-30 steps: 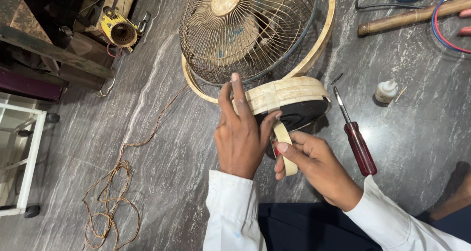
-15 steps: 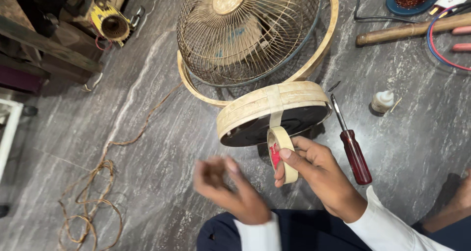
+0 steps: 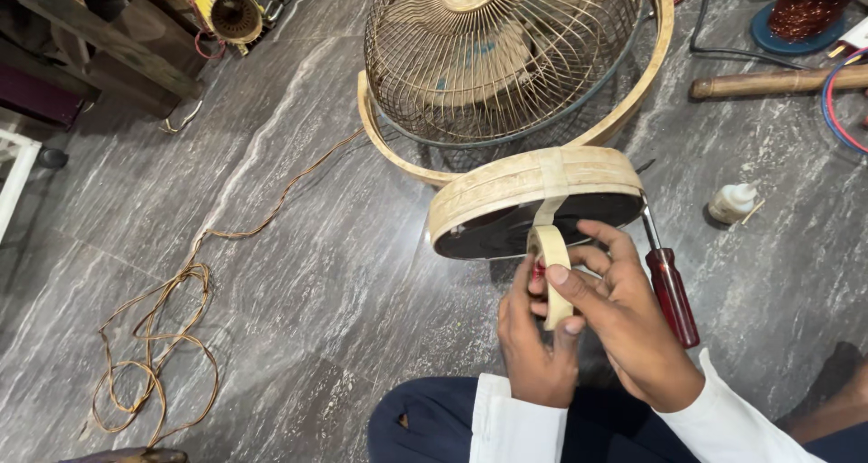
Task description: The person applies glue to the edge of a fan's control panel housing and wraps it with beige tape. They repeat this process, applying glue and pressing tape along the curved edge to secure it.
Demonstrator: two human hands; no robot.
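Our right hand (image 3: 624,323) and left hand (image 3: 533,341) now close together around a roll of cream tape (image 3: 551,273), fingers clamped on it from both sides. Half a second ago our left hand was away from the roll and blurred in motion; it has come back, so we judge the wrapping continues. A strip runs up from the roll over the tape-wrapped round fan part (image 3: 533,196), just above it. Right of that part lies a red-handled screwdriver (image 3: 671,291) (touching nothing we hold); the wire fan guard (image 3: 497,56) sits beyond.

Fan cage (image 3: 502,56) behind taped ring (image 3: 533,196); screwdriver (image 3: 669,287) right, wire (image 3: 163,336) left.
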